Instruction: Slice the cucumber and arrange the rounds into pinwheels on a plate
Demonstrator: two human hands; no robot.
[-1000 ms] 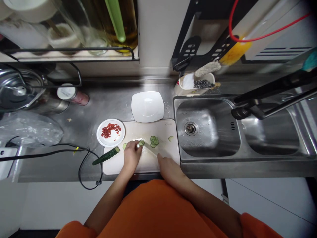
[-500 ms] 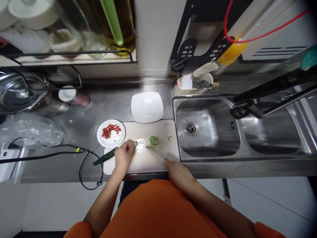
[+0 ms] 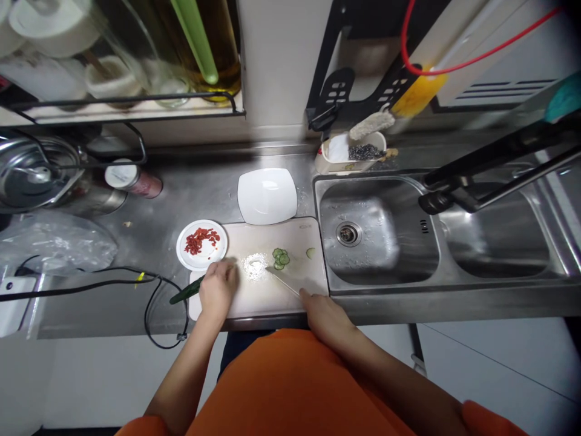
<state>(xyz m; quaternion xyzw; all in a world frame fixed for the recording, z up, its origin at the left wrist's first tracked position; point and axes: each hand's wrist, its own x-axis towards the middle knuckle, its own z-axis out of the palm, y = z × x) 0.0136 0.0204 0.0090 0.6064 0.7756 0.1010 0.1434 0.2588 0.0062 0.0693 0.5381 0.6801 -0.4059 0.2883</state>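
My left hand (image 3: 218, 289) is closed round a dark green cucumber (image 3: 187, 292) at the left side of the white cutting board (image 3: 258, 303). The cucumber's tail sticks out leftward past the board; its cut end is hidden by my fingers. With my right hand (image 3: 324, 313), at the board's lower right, I grip a knife (image 3: 285, 283), its blade pointing up and left across the board. Just beyond the knife tip lies a small pile of cucumber slices (image 3: 280, 258). One more slice (image 3: 310, 252) rests alone near the right edge.
A white plate of red bits (image 3: 215, 257) touches the board's upper left. Behind the board stands a white square dish (image 3: 267, 197). To the right is a steel double sink (image 3: 381, 233) with a black faucet (image 3: 436, 203). A black cable (image 3: 149, 297) loops at left.
My left hand has moved slightly left along the cucumber, and the cut end that showed beyond my fingers is now covered. My right hand and the knife have hardly moved.
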